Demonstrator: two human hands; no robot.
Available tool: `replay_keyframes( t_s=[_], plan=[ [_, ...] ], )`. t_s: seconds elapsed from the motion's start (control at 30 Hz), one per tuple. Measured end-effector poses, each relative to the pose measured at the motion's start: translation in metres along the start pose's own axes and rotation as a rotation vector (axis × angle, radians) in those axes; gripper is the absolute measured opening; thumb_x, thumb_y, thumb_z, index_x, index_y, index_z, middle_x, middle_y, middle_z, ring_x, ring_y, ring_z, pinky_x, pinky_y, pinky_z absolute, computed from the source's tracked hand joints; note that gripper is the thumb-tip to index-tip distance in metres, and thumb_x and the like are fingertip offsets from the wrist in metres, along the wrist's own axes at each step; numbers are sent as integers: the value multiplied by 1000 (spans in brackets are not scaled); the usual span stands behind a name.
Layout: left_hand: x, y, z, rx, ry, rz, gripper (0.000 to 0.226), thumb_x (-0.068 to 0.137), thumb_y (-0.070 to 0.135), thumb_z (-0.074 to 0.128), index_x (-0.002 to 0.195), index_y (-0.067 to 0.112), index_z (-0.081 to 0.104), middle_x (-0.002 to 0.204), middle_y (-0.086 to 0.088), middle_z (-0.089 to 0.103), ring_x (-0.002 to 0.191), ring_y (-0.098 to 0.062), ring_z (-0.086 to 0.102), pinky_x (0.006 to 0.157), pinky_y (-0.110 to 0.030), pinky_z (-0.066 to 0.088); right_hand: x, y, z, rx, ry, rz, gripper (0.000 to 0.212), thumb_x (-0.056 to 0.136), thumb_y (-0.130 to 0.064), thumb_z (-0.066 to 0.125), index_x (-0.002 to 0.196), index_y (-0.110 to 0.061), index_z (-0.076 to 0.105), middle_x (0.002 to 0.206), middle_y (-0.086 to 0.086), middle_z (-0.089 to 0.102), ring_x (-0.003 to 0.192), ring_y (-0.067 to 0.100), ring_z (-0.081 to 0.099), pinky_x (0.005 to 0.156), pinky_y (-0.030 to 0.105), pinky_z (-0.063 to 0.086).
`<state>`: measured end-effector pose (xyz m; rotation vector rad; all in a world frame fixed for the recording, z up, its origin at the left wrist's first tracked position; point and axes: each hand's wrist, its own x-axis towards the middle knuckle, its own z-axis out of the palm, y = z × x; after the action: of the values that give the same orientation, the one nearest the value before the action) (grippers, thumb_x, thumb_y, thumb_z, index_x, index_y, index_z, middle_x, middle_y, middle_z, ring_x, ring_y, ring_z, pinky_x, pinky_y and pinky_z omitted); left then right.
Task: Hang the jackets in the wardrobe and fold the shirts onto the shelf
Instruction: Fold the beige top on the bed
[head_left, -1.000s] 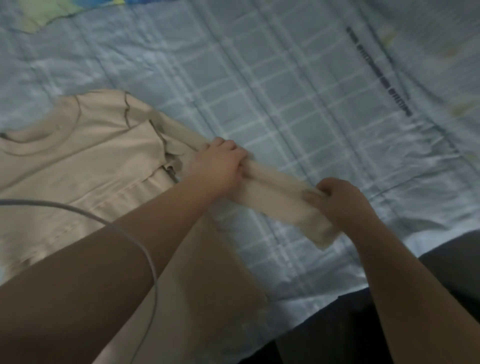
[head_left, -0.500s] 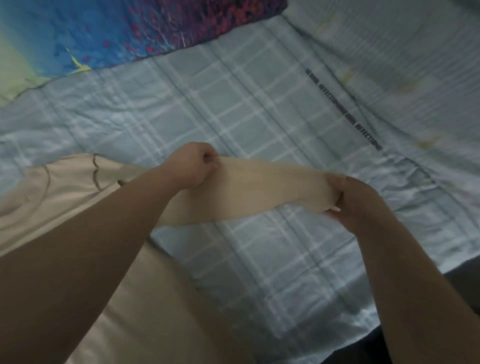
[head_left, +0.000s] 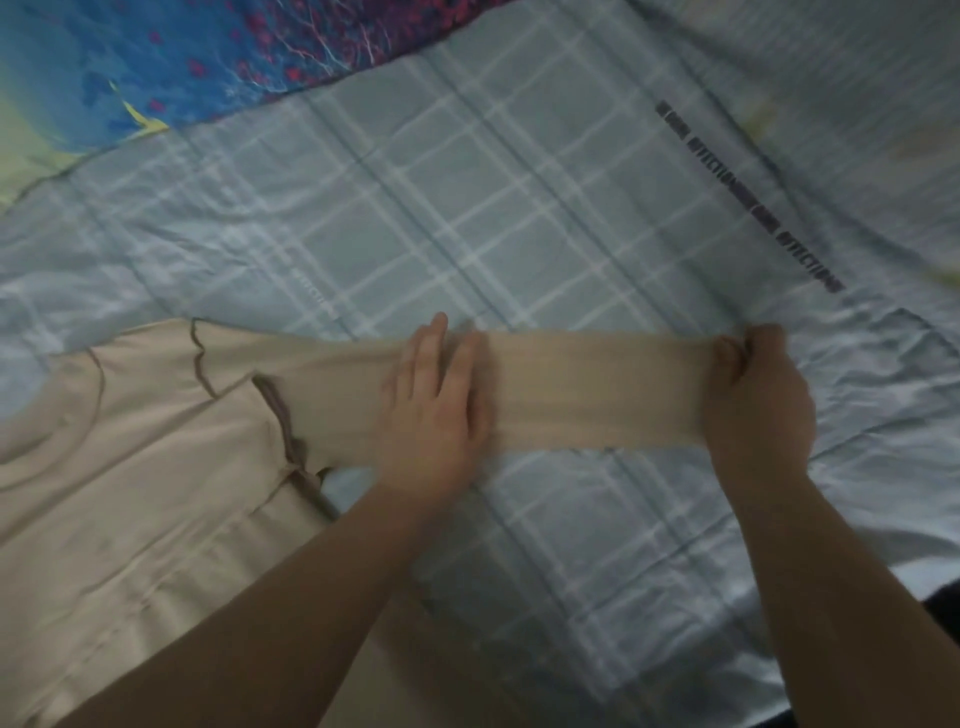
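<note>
A beige long-sleeved shirt (head_left: 156, 447) lies flat on the bed at the left, neck towards the left edge. Its sleeve (head_left: 592, 389) is stretched out to the right across the sheet. My left hand (head_left: 436, 410) lies flat on the sleeve near its middle, fingers straight and pointing away from me. My right hand (head_left: 753, 400) grips the cuff end of the sleeve, fingers curled round the fabric.
The bed is covered by a pale blue checked sheet (head_left: 467, 218) with a dark printed stripe of lettering (head_left: 748, 192) at the right. A bright blue and pink patterned blanket (head_left: 218, 57) lies at the far left. The bed's edge runs along the lower right corner.
The sleeve was held up between both fists; now it is laid flat on the sheet. My left hand has let go and pressed flat on it. My right hand still holds the cuff.
</note>
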<state>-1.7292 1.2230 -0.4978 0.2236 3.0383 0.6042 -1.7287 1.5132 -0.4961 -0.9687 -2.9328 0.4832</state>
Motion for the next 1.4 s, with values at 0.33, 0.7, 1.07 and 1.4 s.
replay_keyframes(
  t_s=[0.33,0.7,1.07,1.4],
  plan=[
    [1,4,24,243,-293,-25,72,93,51,36,158,26,19,166,-7,15,153,-32,8,118,-63,8,-8,13,-1,-29,-114,42,24,98,-43,43,103,-21,46,92,23,66,86,46,63,68,42,37],
    [1,39,-60,-992,-81,-440,20,102,19,48,114,16,64,112,-3,70,112,-15,63,101,-33,49,-58,-113,-65,675,-299,54,24,90,-47,58,88,-24,64,78,-4,70,72,13,67,66,38,57],
    [-45,-87,-137,-1495,42,-918,23,97,-1,49,116,-8,61,106,-27,68,94,-39,63,86,-45,52,-189,-226,-2,276,-297,-888,44,98,-22,41,137,-8,55,141,11,56,133,28,48,114,43,34],
    [-188,-240,-211,-1273,349,-1035,30,78,25,62,105,12,69,95,-14,76,89,-32,73,84,-51,59,-363,-330,84,-24,-361,-1115,61,100,-42,28,157,-19,25,165,6,17,153,24,13,118,56,18]
  ],
)
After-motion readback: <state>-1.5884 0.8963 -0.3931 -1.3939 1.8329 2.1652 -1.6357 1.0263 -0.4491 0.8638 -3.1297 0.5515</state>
